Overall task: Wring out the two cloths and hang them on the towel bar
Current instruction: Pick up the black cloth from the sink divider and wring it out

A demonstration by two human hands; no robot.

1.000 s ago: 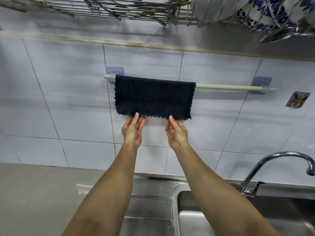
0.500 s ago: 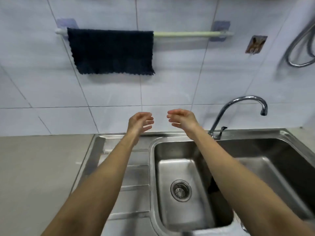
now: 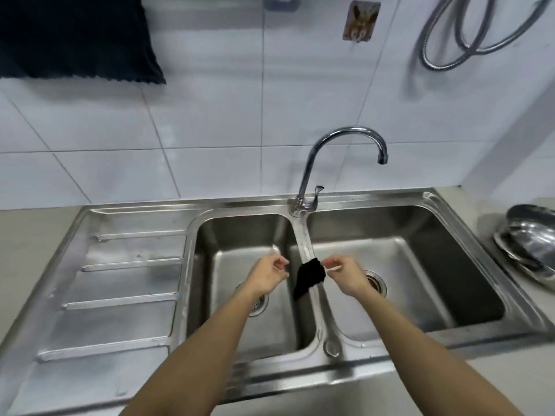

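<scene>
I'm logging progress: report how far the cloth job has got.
Done: one dark cloth hangs on the wall at upper left. In hand: the left hand and right hand flank the second black cloth, draped over the sink divider; neither clearly grips it. Left: wringing and hanging it.

Both basins lie open under my hands; the tap (image 3: pixel 345 151) arches behind, the small black cloth (image 3: pixel 309 276) straddles the divider (image 3: pixel 304 238), steel bowls (image 3: pixel 528 244) crowd the bench right.

Sink divider (image 3: pixel 306 244) carries a dark cloth (image 3: pixel 309 277), apparently bunched.
</scene>
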